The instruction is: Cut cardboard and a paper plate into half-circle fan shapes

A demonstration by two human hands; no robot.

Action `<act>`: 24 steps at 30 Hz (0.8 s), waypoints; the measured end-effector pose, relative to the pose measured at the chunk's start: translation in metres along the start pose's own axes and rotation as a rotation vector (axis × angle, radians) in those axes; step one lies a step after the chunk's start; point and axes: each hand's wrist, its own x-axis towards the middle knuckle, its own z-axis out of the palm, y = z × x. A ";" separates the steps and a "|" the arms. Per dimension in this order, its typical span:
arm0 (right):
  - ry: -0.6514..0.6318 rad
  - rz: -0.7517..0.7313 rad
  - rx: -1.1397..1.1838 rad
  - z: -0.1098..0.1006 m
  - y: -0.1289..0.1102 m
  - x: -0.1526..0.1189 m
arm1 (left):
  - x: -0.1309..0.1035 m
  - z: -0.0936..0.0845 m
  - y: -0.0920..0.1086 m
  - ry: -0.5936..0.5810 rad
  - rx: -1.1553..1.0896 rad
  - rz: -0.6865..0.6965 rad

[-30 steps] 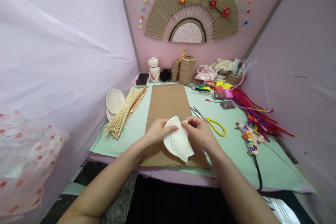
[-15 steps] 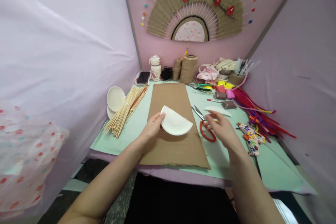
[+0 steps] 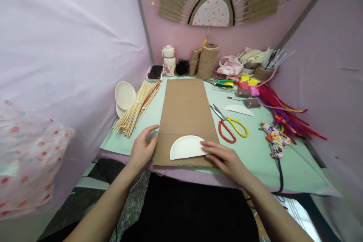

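Observation:
A white half of a paper plate (image 3: 185, 147) lies curved side up on a brown cardboard sheet (image 3: 185, 109), close to its front edge. My right hand (image 3: 224, 159) grips the half plate at its right end, where the fingers cover part of it. My left hand (image 3: 143, 149) holds nothing; its thumb and fingers are apart at the cardboard's left edge. Scissors (image 3: 224, 119) with one red and one yellow handle lie just right of the cardboard. Behind them sits a thin white cut-off strip (image 3: 239, 110).
Bamboo sticks (image 3: 137, 109) and round paper plates (image 3: 125, 95) lie at left. Twine spools (image 3: 208, 62) and a bottle (image 3: 169, 61) stand at the back. A flowered glue gun (image 3: 275, 139) and pipe cleaners (image 3: 283, 109) are at right. A woven fan (image 3: 174, 0) hangs on the wall.
The half plate has come down from my left hand onto the cardboard's front part, its curve now facing away. My left hand has let go; my right hand has moved from the scissors to the plate.

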 end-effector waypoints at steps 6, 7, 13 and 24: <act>-0.051 -0.040 -0.103 0.000 0.003 -0.008 | -0.015 0.010 -0.008 0.001 0.014 -0.038; -0.037 -0.032 -0.109 0.000 0.004 -0.008 | -0.014 0.014 -0.004 -0.002 -0.066 -0.056; 0.078 0.065 -0.135 -0.003 0.011 -0.013 | 0.003 0.036 0.015 0.173 -0.635 -0.368; 0.151 0.089 -0.060 -0.007 0.014 -0.015 | 0.016 0.026 0.029 0.025 -0.798 -0.497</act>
